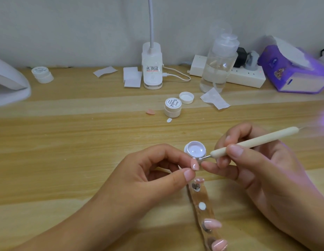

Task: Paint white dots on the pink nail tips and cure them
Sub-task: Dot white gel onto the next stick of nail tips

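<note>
Head view. The left hand (154,171) pinches a glossy pink nail tip (195,164) between thumb and forefinger, just in front of a small open white pot of pale gel (195,151) standing on the light wooden table (67,142). The right hand (257,165) is closed on a cream-handled dotting pen (251,143), held like a pencil, its fine metal point carrying a white bead at the pot's near rim, just above the held tip. Below the hands a clear strip holder (202,214) lies lengthwise on the table with further pink nail tips (212,223) stuck to it; the uppermost bears white dots. Farther back stand a closed white labelled jar (173,107), its loose white lid (186,97) beside it, and one stray pink tip (150,111). A white curing lamp (9,82) sits at the far left edge.
</note>
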Available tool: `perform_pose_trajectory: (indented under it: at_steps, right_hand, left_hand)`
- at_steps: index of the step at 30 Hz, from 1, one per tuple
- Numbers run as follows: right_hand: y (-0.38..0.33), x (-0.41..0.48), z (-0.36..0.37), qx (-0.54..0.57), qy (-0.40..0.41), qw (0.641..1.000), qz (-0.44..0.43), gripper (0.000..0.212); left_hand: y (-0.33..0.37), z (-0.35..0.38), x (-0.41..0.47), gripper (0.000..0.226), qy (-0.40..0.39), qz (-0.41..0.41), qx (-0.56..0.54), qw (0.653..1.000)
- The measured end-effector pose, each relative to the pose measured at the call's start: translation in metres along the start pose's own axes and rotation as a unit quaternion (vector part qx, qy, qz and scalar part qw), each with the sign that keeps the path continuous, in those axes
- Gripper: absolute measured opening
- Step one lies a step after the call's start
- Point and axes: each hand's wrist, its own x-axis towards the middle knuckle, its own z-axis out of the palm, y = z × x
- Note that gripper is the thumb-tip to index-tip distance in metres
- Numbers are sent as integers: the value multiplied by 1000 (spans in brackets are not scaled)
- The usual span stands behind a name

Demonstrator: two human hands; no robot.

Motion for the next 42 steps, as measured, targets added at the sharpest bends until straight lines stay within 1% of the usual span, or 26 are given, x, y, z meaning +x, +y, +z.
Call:
perform_pose_trajectory:
  at_steps: [2,8,13,24,29,36,42]
  right_hand:
    - [0,0,1,-4,-14,1000,0,25]
    - [2,0,0,-6,-7,1000,4,32]
    - [1,-1,1,-16,-23,1000,0,29]
    - [3,0,0,-15,-17,1000,5,32]
    - [3,0,0,-12,-23,1000,-2,29]
    - [4,0,-1,-23,-22,1000,0,30]
    - [3,0,-1,-9,-29,1000,-1,28]
  left_hand:
    - [0,0,0,14,-1,1,0,1000]
    - [0,0,0,15,1,3,11,1000]
    - [0,0,0,15,1,5,12,1000]
    - [-1,0,0,16,1,5,8,1000]
    - [-1,0,0,15,0,9,7,1000]
    - [-1,0,0,15,2,10,8,1000]
    - [-1,0,0,14,3,11,6,1000]
